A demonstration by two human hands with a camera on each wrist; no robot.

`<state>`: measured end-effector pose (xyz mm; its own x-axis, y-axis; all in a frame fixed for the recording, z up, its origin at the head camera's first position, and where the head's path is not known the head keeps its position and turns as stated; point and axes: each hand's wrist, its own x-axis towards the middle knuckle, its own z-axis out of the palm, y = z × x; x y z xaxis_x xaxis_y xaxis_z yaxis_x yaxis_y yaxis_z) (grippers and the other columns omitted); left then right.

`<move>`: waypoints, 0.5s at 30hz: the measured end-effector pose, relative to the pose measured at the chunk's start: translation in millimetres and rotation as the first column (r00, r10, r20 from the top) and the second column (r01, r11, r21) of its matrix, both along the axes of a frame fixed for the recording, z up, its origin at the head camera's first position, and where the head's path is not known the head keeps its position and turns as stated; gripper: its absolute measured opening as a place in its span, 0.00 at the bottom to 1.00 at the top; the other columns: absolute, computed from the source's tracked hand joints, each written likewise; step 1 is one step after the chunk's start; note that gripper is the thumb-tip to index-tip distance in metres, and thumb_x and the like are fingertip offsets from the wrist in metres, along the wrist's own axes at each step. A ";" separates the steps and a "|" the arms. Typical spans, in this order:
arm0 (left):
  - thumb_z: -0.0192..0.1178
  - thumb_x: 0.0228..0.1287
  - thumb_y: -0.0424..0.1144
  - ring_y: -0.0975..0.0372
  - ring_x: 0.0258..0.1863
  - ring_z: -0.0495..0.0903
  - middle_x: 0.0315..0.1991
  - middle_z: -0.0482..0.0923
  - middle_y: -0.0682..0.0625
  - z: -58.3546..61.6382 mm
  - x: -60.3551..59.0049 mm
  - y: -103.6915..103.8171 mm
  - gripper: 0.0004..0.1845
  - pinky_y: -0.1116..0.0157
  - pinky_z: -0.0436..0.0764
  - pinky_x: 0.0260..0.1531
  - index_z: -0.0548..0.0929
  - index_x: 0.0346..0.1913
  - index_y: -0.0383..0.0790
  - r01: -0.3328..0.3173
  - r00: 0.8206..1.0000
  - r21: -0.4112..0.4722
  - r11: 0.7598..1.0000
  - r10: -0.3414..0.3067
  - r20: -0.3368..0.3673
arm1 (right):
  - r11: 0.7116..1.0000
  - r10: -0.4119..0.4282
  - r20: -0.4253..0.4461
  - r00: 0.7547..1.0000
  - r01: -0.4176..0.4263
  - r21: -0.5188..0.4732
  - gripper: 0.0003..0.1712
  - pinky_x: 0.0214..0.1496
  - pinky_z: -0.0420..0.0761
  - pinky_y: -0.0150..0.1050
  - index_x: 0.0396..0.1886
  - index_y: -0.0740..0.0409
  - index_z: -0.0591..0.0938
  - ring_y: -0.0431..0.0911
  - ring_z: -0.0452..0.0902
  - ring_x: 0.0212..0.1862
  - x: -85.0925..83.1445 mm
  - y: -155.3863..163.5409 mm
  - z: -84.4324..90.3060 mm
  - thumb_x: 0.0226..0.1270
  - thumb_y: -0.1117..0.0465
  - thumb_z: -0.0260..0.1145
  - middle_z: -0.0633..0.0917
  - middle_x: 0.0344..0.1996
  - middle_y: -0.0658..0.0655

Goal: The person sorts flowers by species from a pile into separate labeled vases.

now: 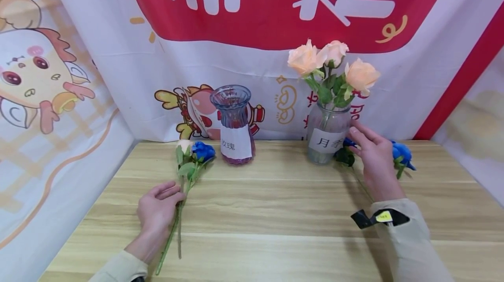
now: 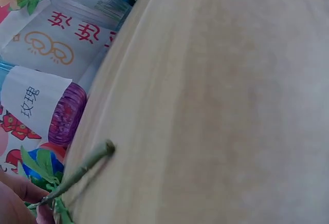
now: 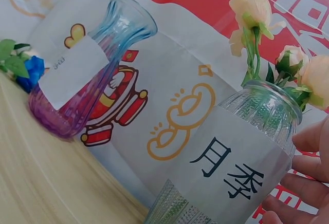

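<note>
On the left of the table lie a pale peach rose [image 1: 183,147] and a blue rose [image 1: 203,152], their stems crossing. My left hand [image 1: 158,206] pinches the peach rose's stem between thumb and fingers; the cut end of a stem [image 2: 87,167] points toward the left wrist camera. At the right, a clear glass vase [image 1: 327,158] with a white label holds several peach roses [image 1: 361,76]. My right hand [image 1: 374,159] is at this vase's right side, fingers extended along the glass near its rim.
A blue-to-purple glass vase [image 1: 233,118] with a white label stands left of the clear one. More blue roses [image 1: 402,155] lie on the table around my right hand. A printed cloth [image 1: 267,67] hangs behind the wooden table [image 1: 275,212].
</note>
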<state>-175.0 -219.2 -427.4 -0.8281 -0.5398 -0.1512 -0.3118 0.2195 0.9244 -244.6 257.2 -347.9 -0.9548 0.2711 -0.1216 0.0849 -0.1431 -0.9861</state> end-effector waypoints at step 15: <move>0.68 0.69 0.27 0.65 0.41 0.92 0.40 0.88 0.59 33.1 -7.1 12.4 0.27 0.67 0.89 0.52 0.76 0.70 0.30 0.123 0.989 0.465 0.876 -0.069 -0.132 | 1.000 0.001 0.000 1.000 -0.001 0.008 0.35 0.86 0.63 0.56 0.78 0.40 0.75 0.44 0.70 0.76 1.7 -0.8 0.7 0.74 0.42 0.68 0.70 0.81 0.45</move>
<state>-182.1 -206.8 -394.3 -0.8981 -0.3440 -0.2741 -0.2038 -0.2267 0.9524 -242.8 256.3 -347.2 -0.9551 0.2710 -0.1195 0.0851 -0.1354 -0.9871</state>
